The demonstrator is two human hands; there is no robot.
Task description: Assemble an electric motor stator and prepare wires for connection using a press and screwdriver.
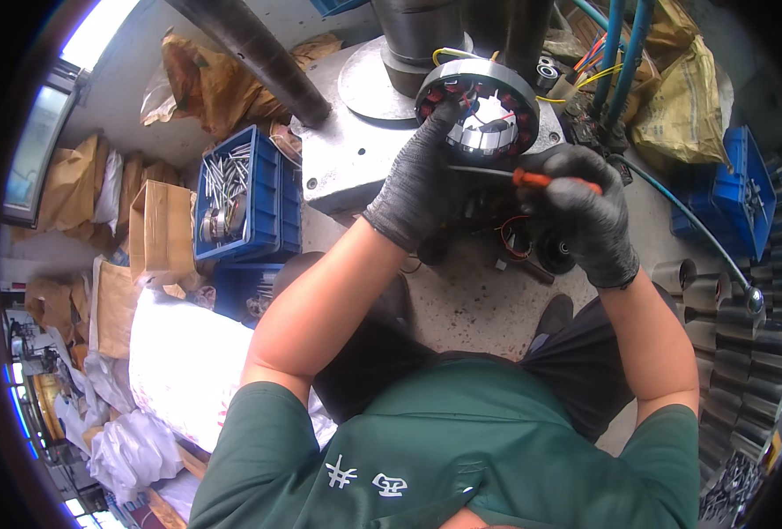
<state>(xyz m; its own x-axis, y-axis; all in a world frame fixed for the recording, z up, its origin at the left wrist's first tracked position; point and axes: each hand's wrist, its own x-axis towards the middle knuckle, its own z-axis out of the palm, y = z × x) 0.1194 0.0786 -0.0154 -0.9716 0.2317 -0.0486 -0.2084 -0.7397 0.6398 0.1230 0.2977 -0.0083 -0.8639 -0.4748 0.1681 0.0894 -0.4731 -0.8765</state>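
A ring-shaped motor stator point(525, 86), with dark red windings inside a metal rim, is tilted in front of the machine. My left hand point(417, 181), in a black glove, grips its left side, with the fingers reaching into the ring. Yellow wires rise from its far edge. My right hand point(592, 207), also gloved in black, is closed round the orange-red handle of a screwdriver point(530, 178). The screwdriver's thin shaft points left, just below the stator, and ends beside my left hand. What my left fingertips touch inside the ring is partly hidden.
Behind the stator stands a metal machine plate point(338, 167) with thick columns. A blue bin point(272, 189) of metal rods is at left, beside a cardboard box point(163, 225). Blue hoses point(615, 62) hang at right. Stacked metal cylinders point(730, 353) line the far right, below another blue bin point(734, 198).
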